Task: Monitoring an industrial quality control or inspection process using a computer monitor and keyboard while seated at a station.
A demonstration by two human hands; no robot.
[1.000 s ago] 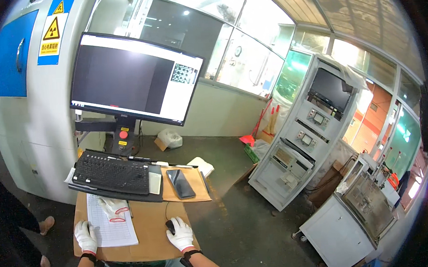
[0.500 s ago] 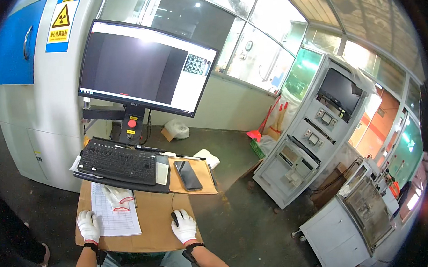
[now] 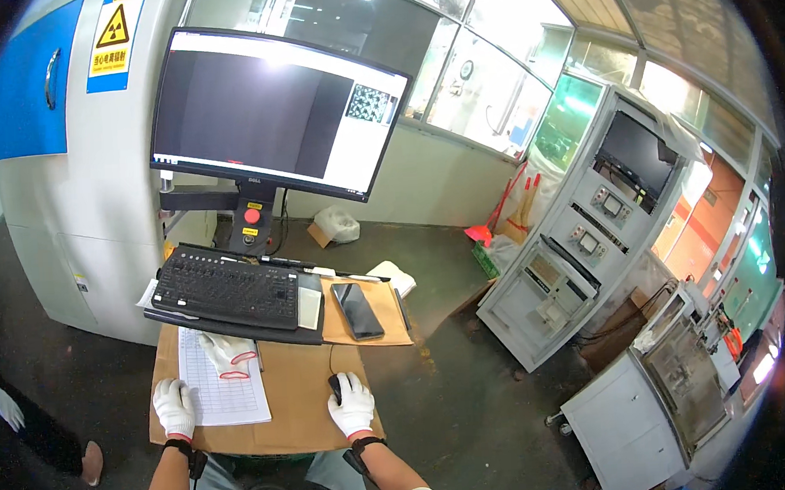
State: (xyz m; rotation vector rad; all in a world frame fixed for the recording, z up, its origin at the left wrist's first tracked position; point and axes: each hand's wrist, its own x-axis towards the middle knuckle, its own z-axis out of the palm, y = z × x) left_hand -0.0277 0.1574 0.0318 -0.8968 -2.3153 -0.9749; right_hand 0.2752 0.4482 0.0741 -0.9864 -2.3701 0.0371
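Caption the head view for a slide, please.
White-gloved right hand on a black computer mouse, left hand by a gridded form, black keyboard beyond.

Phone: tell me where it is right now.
In the head view, the phone lies on a tan sheet, just right of the keyboard and beyond the mouse at the right hand.

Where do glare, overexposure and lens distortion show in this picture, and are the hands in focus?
Head view: glare whitens the top of the monitor; head view: the window burns out; head view: roof panels curve near the dark rim; head view: left hand and right hand look fairly sharp.
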